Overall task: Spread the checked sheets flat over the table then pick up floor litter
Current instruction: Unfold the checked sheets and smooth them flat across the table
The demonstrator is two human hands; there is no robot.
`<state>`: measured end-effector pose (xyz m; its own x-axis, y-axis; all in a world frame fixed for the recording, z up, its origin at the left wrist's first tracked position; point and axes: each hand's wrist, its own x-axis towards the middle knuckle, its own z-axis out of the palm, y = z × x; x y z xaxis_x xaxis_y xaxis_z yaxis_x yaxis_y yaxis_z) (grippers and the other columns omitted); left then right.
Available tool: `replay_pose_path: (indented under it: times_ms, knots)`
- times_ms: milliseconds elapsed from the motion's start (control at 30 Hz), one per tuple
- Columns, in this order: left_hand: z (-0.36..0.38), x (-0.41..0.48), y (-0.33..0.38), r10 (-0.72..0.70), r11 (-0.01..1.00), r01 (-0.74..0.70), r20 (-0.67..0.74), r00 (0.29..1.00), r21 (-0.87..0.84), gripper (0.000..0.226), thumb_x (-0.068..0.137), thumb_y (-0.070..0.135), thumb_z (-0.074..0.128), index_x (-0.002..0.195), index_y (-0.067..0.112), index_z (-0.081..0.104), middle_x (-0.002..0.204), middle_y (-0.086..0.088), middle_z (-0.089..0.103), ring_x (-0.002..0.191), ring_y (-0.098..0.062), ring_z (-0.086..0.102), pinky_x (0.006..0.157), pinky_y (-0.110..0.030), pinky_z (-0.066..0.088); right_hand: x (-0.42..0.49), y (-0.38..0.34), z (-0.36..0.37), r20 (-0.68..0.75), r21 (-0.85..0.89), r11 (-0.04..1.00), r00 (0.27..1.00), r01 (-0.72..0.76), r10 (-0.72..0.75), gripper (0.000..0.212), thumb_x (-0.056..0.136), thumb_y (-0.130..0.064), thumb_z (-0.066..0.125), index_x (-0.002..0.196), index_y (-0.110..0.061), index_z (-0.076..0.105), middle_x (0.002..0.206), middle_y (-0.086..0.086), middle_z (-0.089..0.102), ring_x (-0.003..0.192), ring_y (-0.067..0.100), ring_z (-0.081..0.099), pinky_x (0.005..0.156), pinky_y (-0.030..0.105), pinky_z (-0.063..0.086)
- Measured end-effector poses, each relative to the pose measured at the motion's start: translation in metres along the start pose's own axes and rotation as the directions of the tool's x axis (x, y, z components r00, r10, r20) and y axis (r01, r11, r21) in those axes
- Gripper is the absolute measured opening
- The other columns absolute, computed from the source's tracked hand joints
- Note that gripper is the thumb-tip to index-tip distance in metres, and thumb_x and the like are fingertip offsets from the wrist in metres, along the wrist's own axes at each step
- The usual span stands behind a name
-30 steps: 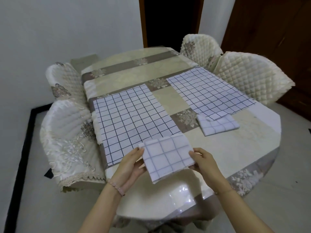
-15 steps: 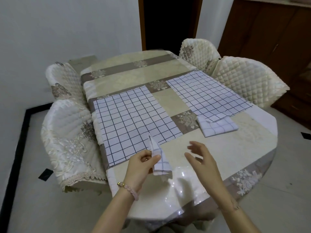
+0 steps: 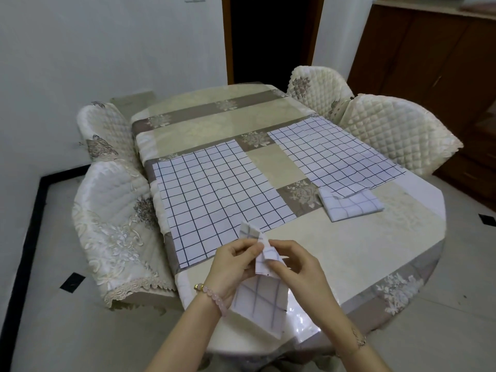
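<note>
Two white sheets with dark checks lie flat on the table (image 3: pixel 349 253): one at the left (image 3: pixel 220 191), one at the right (image 3: pixel 335 157). A folded checked sheet (image 3: pixel 351 206) lies just below the right one. Over the table's near edge I hold another checked sheet (image 3: pixel 259 299), partly unfolded and hanging down. My left hand (image 3: pixel 233 267) pinches its upper part from the left. My right hand (image 3: pixel 298 267) pinches its top edge from the right, fingers curled on the fabric.
Quilted cream chairs stand on both sides: two at the left (image 3: pixel 112 224), two at the right (image 3: pixel 397 132). A dark doorway (image 3: pixel 271 38) is behind the table, a brown cabinet (image 3: pixel 440 57) at the right. Small dark diamond tiles (image 3: pixel 72 281) mark the pale floor.
The folded sheet, held flat by both hands, passed to the left hand alone. Now the right hand has come back onto it and the sheet hangs partly unfolded.
</note>
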<state>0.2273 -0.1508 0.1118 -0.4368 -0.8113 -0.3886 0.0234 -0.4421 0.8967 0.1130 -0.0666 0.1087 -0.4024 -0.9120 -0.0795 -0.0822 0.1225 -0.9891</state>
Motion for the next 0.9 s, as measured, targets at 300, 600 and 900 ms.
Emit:
replay_pose_path:
  times_ms: [300,600,900]
  knots:
    - [-0.043,0.014,0.014,0.078,0.976,-0.059,-0.083,0.993,0.208,0.015,0.089,0.008,0.061,0.078,0.016,0.066,0.077,0.000,0.061,0.071,-0.012,0.052,0.064,-0.024,0.049,0.020,0.012,-0.035,-0.159,0.116,0.990,0.983,-0.077,0.095,0.022,0.091,-0.019,0.058,0.080,-0.008,0.073,0.078,0.003,0.062,0.075,0.011,0.053,0.071,0.034,0.051]
    - [-0.067,0.047,0.010,0.339,0.800,-0.163,-0.210,0.917,0.577,0.012,0.083,0.010,0.067,0.083,0.022,0.067,0.087,0.011,0.067,0.086,-0.019,0.057,0.073,-0.025,0.042,0.030,0.011,-0.058,-0.139,0.102,0.970,0.962,-0.223,0.235,0.018,0.090,-0.009,0.058,0.075,-0.004,0.066,0.064,0.004,0.060,0.058,0.015,0.056,0.054,0.022,0.052]
    - [0.014,-0.005,-0.019,0.373,0.604,-0.367,0.156,0.915,0.707,0.030,0.083,0.033,0.067,0.109,0.033,0.053,0.113,0.017,0.056,0.107,-0.001,0.054,0.090,-0.015,0.044,0.020,0.015,-0.028,0.003,0.392,0.852,0.927,-0.347,0.376,0.014,0.091,-0.010,0.058,0.087,-0.001,0.068,0.071,0.004,0.069,0.062,0.014,0.064,0.065,0.024,0.057]
